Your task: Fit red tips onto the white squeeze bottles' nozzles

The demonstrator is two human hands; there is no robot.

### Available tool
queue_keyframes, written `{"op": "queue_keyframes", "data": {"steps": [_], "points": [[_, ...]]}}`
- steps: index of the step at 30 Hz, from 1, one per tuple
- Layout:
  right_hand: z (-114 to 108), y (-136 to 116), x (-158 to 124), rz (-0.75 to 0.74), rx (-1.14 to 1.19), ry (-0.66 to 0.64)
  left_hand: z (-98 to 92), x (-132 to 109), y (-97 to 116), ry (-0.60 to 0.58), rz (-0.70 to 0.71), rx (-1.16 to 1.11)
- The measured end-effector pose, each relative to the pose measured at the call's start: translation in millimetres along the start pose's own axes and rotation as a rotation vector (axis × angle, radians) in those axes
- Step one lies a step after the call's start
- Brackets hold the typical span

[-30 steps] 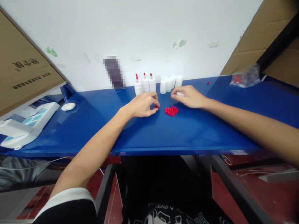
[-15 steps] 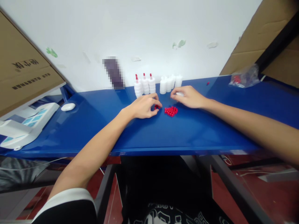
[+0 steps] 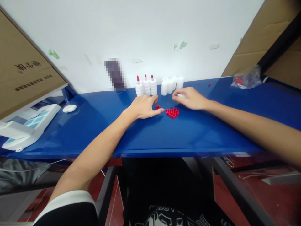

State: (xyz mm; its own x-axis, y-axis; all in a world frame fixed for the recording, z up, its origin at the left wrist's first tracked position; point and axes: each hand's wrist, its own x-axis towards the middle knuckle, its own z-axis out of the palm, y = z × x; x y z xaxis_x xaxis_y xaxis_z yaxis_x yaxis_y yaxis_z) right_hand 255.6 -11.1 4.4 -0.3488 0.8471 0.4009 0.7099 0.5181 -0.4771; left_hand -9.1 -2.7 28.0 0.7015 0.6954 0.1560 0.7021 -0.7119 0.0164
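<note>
Left hand (image 3: pixel 143 107) lies open beside loose red caps (image 3: pixel 157 107). Right hand (image 3: pixel 191 98) pinches a white bottle (image 3: pixel 181 94). The print on the cardboard box (image 3: pixel 28 75) is unreadable.

Cap pile (image 3: pixel 172 112) on table (image 3: pixel 188 131) between left hand (image 3: pixel 143 107) and right hand (image 3: pixel 191 98); bottle (image 3: pixel 181 94) apparently under latter; bottle rows (image 3: pixel 146 85) behind.

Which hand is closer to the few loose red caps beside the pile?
Left. The left hand lies open with the loose red caps between its thumb and fingers; the right hand sits beyond the red pile, farther back, curled on a small white piece.
</note>
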Motion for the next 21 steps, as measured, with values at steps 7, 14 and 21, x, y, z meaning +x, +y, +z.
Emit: {"op": "queue_keyframes", "data": {"steps": [7, 14, 21], "points": [[0, -1, 1, 0.005, -0.007, -0.003, 14.3, 9, 0, -0.08, 0.008, 0.108], [1, 1, 1, 0.006, -0.01, -0.008, 15.7, 15, 2, -0.094, 0.042, 0.148], [1, 0, 1, 0.016, -0.028, -0.01, 14.6, 15, 4, -0.106, 0.04, 0.168]]}}
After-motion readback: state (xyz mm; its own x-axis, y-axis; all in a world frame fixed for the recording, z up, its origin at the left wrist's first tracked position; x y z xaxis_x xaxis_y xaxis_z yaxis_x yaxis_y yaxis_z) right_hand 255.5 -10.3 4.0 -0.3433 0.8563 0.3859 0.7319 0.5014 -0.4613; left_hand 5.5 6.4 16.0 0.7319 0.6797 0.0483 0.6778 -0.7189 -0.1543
